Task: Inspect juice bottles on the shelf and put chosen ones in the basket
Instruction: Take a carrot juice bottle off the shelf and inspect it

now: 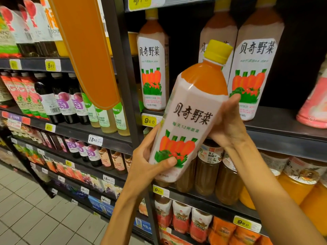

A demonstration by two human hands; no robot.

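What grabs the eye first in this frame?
The carrot juice bottle with a yellow cap fills the centre, tilted to the right and held off the shelf: the left hand grips its base, the right hand holds its upper side. Right behind it, three matching bottles stand upright on the dark shelf. At upper left, a big orange hanging sign slants across the neighbouring bay.

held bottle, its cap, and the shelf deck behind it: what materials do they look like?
Held bottle: likely clear plastic under a glossy printed sleeve; orange juice shows through at the shoulder, with a highlight streak on the wrap.
Cap: opaque yellow plastic, ribbed side, fairly matte.
Shelf deck: probably dark painted metal, smooth with a dull sheen; can't confirm.
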